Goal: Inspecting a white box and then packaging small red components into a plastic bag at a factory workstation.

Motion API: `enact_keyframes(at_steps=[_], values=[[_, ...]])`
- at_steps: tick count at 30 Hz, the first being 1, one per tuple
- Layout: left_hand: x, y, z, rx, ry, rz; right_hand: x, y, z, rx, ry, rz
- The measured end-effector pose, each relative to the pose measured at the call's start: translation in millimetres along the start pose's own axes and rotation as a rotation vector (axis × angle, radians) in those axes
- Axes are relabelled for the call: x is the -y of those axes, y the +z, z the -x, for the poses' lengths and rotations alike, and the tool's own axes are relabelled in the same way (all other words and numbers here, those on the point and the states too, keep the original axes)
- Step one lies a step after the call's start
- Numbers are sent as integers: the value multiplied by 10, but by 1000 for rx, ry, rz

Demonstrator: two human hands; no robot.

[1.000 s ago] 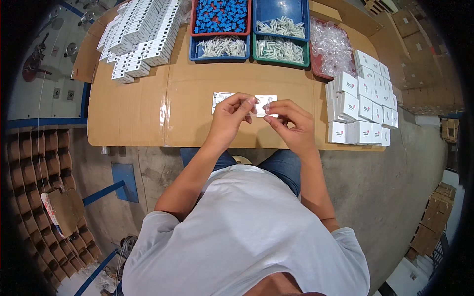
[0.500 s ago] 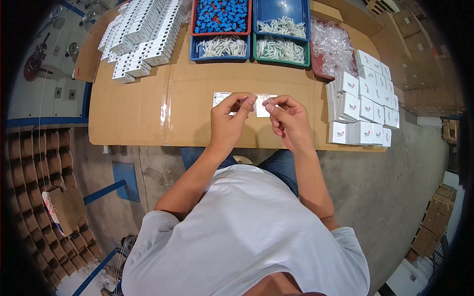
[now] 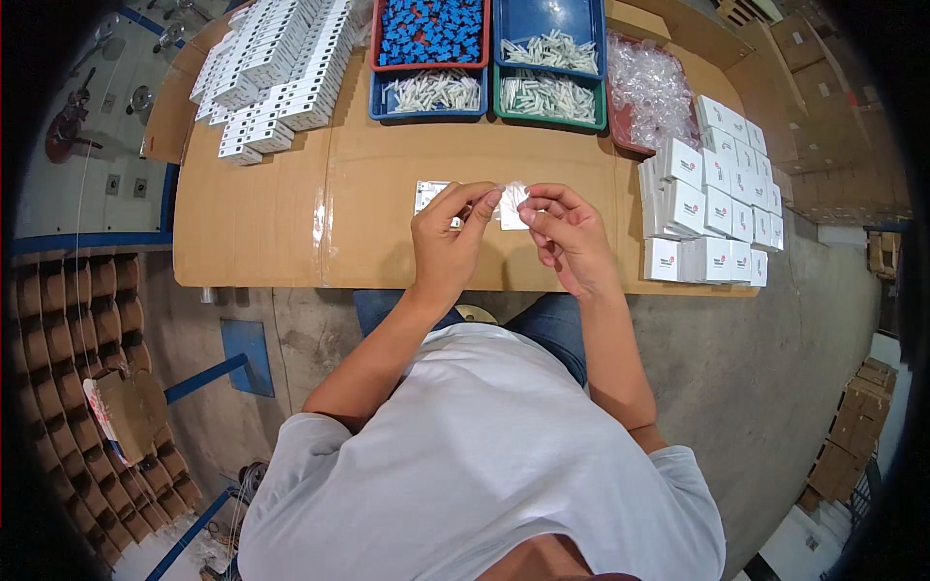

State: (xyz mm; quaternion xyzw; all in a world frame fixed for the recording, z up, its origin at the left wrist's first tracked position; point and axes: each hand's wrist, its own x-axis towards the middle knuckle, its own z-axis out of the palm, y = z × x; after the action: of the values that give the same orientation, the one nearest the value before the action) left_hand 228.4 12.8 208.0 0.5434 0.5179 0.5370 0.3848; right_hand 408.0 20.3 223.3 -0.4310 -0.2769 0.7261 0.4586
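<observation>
Left hand (image 3: pixel 448 232) and right hand (image 3: pixel 565 230) both pinch a small clear bag (image 3: pixel 511 197) between fingertips

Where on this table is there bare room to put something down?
The widest bare patch of the table lies between the white strips at the far left and the left hand. A narrower strip runs between the trays and both hands. The right side is crowded with small white boxes beside the right hand.
</observation>
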Motion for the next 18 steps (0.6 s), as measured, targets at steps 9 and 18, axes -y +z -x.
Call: enact_keyframes(at_steps=[9,18], values=[[52,20,-24,-5,-13,50,-74,-60,-7,58,80,31],[-23,-3,-37,32,13,-2,-61,6,30,27,-124,9]])
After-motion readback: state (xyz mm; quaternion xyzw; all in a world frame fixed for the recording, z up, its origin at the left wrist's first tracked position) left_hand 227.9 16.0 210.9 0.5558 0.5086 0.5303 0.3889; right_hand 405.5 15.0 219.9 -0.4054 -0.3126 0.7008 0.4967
